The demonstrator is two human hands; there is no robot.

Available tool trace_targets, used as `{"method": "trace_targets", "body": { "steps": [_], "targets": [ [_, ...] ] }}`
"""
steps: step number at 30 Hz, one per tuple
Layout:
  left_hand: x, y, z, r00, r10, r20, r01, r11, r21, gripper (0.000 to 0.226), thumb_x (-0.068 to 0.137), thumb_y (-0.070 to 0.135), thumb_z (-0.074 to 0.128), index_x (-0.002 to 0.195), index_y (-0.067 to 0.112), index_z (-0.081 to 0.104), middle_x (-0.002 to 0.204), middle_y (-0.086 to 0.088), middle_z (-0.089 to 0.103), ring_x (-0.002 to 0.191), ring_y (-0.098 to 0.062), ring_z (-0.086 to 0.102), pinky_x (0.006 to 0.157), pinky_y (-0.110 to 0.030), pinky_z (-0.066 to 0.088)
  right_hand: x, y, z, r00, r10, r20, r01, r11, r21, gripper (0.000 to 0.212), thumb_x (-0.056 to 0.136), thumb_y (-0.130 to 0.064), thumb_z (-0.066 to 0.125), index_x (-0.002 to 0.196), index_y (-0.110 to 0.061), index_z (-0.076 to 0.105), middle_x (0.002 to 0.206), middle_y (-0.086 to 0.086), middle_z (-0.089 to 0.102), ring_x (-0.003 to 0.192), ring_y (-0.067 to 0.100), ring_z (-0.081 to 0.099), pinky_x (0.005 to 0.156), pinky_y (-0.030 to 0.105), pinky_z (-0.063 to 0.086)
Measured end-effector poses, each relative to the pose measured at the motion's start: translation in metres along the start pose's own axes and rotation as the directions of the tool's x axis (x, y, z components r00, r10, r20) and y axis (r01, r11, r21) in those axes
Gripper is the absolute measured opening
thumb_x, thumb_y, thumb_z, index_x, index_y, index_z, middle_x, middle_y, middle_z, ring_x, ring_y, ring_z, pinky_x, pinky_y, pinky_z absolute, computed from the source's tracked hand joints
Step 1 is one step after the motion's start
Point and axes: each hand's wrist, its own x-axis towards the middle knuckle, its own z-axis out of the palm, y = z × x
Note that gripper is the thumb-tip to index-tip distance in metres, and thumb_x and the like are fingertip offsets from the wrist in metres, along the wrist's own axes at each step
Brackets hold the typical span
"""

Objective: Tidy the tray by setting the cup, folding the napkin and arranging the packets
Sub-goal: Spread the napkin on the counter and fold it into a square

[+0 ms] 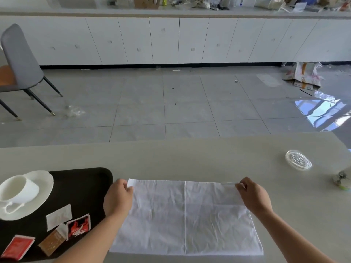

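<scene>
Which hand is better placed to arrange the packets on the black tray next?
Left: the left hand pinches the white cloth napkin beside the black tray holding the packets; the right hand pinches its opposite corner.

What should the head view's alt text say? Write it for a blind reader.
The left hand and right hand pinch the far corners of a white napkin lying flat on a grey table. To its left, a black tray holds a white cup on a saucer and loose packets.
</scene>
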Motion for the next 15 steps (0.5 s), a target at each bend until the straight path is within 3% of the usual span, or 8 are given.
{"method": "trace_targets", "body": {
  "steps": [2,4,7,9,12,15],
  "targets": [
    [-0.006,0.003,0.002,0.993,0.114,-0.044,-0.108,0.987,0.116,0.031,0.081,0.019,0.069,0.108,0.009,0.056,0.102,-0.013,0.056,0.088,-0.032,0.056,0.065,-0.039,0.047,-0.007,0.001,0.000,0.995,-0.046,-0.094,0.042,0.998,-0.049,0.023,0.089,-0.031,0.068,0.107,-0.017,0.065,0.104,0.006,0.065,0.095,0.033,0.061,0.069,0.039,0.054],
    [-0.016,0.005,0.007,0.950,0.311,-0.023,-0.298,0.926,0.230,0.049,0.075,0.016,0.073,0.118,0.005,0.055,0.110,-0.020,0.055,0.097,-0.039,0.054,0.074,-0.046,0.049,-0.021,-0.001,0.004,0.970,-0.174,-0.168,0.148,0.977,-0.155,0.040,0.086,-0.032,0.072,0.121,-0.017,0.062,0.120,0.004,0.063,0.109,0.031,0.054,0.075,0.042,0.056],
    [-0.037,0.009,0.021,0.845,0.531,0.058,-0.522,0.799,0.298,0.055,0.080,0.028,0.067,0.131,0.012,0.052,0.133,-0.019,0.049,0.121,-0.041,0.048,0.097,-0.053,0.043,-0.052,-0.022,0.020,0.895,-0.427,-0.129,0.389,0.888,-0.244,0.056,0.087,-0.035,0.073,0.137,-0.016,0.057,0.145,0.005,0.055,0.131,0.033,0.049,0.101,0.047,0.048],
    [-0.049,0.008,0.029,0.808,0.569,0.152,-0.584,0.742,0.330,0.062,0.088,0.042,0.052,0.144,0.019,0.040,0.151,-0.017,0.035,0.141,-0.038,0.030,0.115,-0.054,0.022,-0.079,-0.048,0.040,0.843,-0.537,-0.040,0.512,0.822,-0.250,0.062,0.094,-0.048,0.058,0.148,-0.021,0.045,0.159,-0.001,0.037,0.147,0.028,0.032,0.117,0.045,0.028],
    [-0.060,-0.002,0.037,0.810,0.549,0.208,-0.583,0.714,0.388,0.068,0.092,0.062,0.029,0.152,0.032,0.018,0.162,-0.008,0.013,0.149,-0.032,0.008,0.117,-0.057,0.003,-0.119,-0.089,0.078,0.782,-0.616,0.093,0.619,0.754,-0.217,0.070,0.098,-0.061,0.034,0.157,-0.025,0.024,0.167,-0.008,0.010,0.154,0.022,0.003,0.120,0.045,0.006],
    [-0.063,-0.015,0.043,0.841,0.493,0.223,-0.540,0.733,0.414,0.069,0.090,0.069,0.020,0.152,0.039,0.011,0.162,-0.008,0.010,0.149,-0.033,0.003,0.116,-0.062,0.002,-0.141,-0.111,0.103,0.762,-0.626,0.165,0.646,0.716,-0.264,0.073,0.095,-0.061,0.039,0.154,-0.020,0.031,0.166,-0.004,0.017,0.153,0.028,0.013,0.116,0.048,0.009]
  ]
}}
